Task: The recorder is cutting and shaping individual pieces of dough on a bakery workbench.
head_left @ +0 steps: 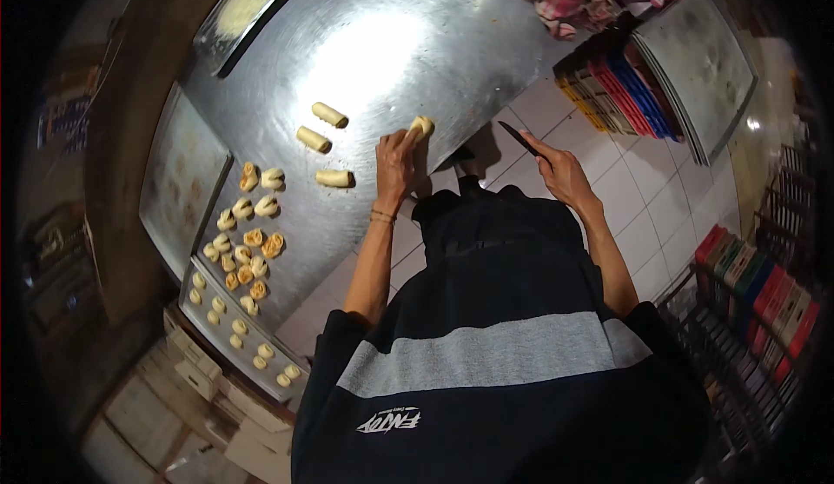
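Note:
My left hand [395,164] is at the near edge of the metal table, its fingers closed on a pale dough roll [423,126]. My right hand [563,169] grips a knife [519,137] by its handle, out past the table edge, with the dark blade pointing up and left, apart from the dough. Left of my left hand lie three whole dough rolls [314,140]. Farther left, several short cut pieces [267,207] are spread on the metal; some show an orange-brown filling.
A baking tray [249,310] holds small dough pieces in rows at the lower left, beside a bare tray [182,175]. At the far left, a pan [213,48] contains pale shreds or crumbs. Coloured crates [638,93], stacked trays [699,58] and a crumpled cloth [575,4] stand to the right.

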A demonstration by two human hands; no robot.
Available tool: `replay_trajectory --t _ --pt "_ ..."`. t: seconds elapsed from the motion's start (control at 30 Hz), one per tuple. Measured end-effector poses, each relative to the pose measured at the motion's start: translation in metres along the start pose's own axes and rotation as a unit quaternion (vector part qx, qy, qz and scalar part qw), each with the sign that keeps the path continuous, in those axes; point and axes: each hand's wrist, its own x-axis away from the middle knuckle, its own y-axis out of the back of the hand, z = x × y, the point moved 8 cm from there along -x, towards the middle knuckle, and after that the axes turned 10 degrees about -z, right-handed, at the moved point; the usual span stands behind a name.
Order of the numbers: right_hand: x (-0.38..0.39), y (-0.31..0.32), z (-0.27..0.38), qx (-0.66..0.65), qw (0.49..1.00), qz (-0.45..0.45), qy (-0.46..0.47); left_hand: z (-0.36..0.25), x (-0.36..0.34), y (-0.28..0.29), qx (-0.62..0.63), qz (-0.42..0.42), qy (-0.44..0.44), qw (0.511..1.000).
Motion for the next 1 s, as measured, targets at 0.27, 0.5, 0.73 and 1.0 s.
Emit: replay_trajectory --t 0.27,0.5,0.73,1.0 --pt "-0.021 -0.065 0.080 -0.006 0.992 0.076 0.100 0.065 0.207 0.160 -0.040 -0.255 0.345 0.903" --pt "-0.010 -0.166 0.183 0.022 0.962 0.167 0.216 0.114 0.370 0.335 -0.128 -0.438 0.443 0.772" --pt "0.013 -0.219 0.259 0.010 0.950 0.168 0.263 0.125 0.336 0.339 -0.057 -0.319 0.308 0.894" --pt "0.058 -0.282 0.280 0.040 0.952 0.157 0.260 0.156 0.312 0.267 -0.154 0.037 0.224 0.962"
